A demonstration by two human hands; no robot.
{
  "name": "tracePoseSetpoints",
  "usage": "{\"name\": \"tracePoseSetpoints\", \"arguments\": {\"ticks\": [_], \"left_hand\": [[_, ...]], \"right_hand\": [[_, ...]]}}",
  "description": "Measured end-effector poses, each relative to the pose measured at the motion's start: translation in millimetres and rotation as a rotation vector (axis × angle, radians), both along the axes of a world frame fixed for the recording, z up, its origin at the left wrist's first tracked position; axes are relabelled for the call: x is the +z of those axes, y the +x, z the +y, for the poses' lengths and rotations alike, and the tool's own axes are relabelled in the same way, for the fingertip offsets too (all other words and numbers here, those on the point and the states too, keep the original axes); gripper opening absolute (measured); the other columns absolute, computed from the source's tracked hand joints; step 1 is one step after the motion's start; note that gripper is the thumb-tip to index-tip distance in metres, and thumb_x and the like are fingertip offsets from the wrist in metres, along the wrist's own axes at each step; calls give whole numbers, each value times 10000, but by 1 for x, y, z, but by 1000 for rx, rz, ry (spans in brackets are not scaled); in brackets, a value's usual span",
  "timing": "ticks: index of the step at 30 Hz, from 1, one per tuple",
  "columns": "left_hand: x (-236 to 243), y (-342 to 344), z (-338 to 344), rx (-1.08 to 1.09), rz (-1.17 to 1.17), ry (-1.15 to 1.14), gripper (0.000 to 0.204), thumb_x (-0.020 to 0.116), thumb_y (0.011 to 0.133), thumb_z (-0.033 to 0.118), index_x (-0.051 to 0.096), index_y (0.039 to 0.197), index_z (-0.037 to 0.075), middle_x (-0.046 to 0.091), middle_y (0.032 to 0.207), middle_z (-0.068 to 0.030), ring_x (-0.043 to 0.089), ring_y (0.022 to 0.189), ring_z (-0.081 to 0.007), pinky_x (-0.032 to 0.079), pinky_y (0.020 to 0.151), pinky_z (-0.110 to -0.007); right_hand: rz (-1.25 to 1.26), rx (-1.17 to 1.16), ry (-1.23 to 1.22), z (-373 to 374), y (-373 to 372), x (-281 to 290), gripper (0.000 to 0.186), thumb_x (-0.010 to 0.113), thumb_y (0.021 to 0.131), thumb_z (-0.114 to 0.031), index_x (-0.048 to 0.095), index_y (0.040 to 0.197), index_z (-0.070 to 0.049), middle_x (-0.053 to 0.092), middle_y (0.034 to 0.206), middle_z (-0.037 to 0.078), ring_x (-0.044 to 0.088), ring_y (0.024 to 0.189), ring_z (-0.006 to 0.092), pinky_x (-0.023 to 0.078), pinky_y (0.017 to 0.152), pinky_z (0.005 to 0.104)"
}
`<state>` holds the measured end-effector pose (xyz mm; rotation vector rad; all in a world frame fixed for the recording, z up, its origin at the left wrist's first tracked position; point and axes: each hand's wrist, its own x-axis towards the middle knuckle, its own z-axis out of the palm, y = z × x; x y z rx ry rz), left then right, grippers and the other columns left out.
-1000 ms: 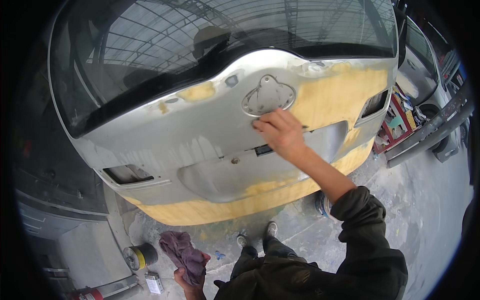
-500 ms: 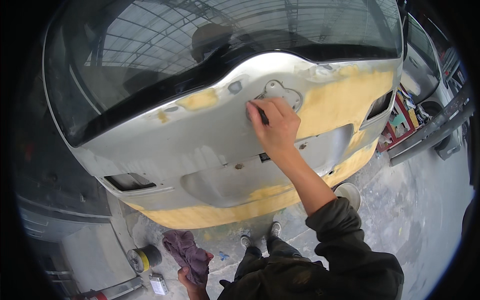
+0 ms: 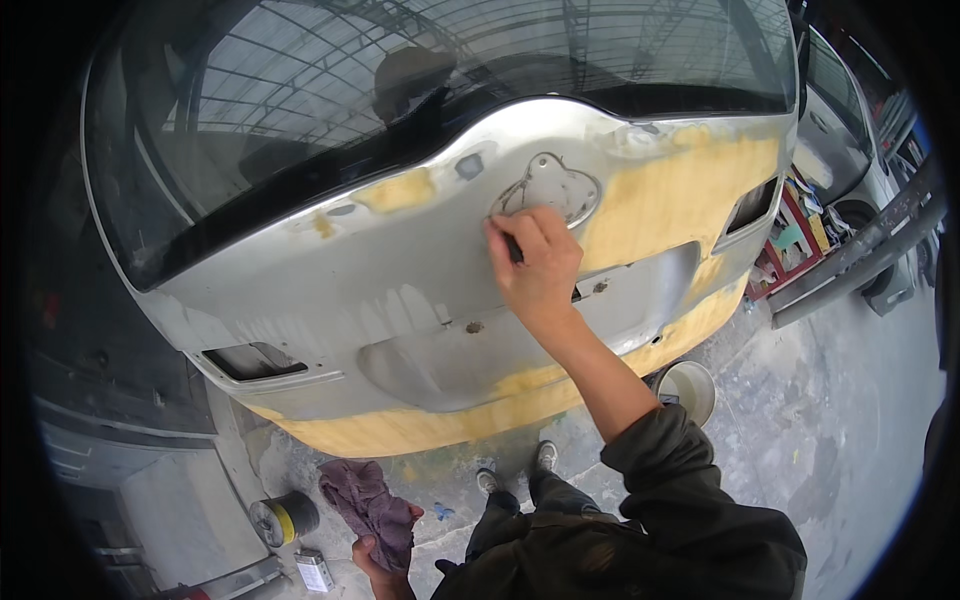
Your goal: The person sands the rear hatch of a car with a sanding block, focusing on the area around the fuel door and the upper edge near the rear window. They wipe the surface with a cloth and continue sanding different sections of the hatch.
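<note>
A car tailgate (image 3: 400, 285) in bare silver-grey, with yellow filler patches (image 3: 690, 190), spans the view under its dark rear window. My right hand (image 3: 541, 262) is closed on a small dark object (image 3: 514, 248), mostly hidden by the fingers, its kind unclear. The fingertips rest at the lower left edge of a rounded emblem recess (image 3: 560, 188) with a dark outline. Low on the left, my left hand (image 3: 383, 570) grips a crumpled purple-grey cloth (image 3: 370, 508), held away from the panel.
A bucket (image 3: 688, 390) stands on the floor below the tailgate's right side. At lower left are a black can with a yellow band (image 3: 284, 519) and a small pale tin (image 3: 314, 570). Right of the car, a red shelf (image 3: 790, 245) and long grey bars (image 3: 860, 255) sit beside another vehicle.
My right hand has moved slightly down across the panel, uncovering more of the emblem recess. The left hand still holds the cloth in about the same place.
</note>
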<state>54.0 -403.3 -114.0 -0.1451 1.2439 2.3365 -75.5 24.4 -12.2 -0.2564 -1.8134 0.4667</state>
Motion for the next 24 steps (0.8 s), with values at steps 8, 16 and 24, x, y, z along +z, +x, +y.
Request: {"name": "tracePoseSetpoints", "arguments": {"ticks": [8, 16, 24], "left_hand": [[-1, -3, 6, -64, -14, 7, 817, 635, 770, 528, 571, 1333, -61, 687, 1166, -243, 674, 1112, -403, 491, 1054, -508], [-1, 3, 10, -48, -17, -21, 845, 612, 775, 545, 565, 1329, -91, 694, 1173, -257, 681, 1113, -399, 498, 1042, -460], [7, 3, 7, -64, 21, -63, 877, 633, 772, 545, 525, 1379, -80, 695, 1168, -257, 693, 1107, -415, 512, 1021, -462]], "right_hand": [[62, 2, -17, 73, 17, 29, 112, 852, 866, -76, 773, 938, -46, 707, 833, 76, 668, 703, 221, 525, 624, 319], [-22, -40, 390, 86, 14, 52, 144, 839, 825, -23, 745, 924, -67, 665, 830, 66, 655, 743, 247, 523, 607, 354], [7, 14, 313, 88, 10, 55, 127, 846, 837, -41, 758, 928, -49, 679, 845, 75, 670, 751, 249, 538, 640, 357]]}}
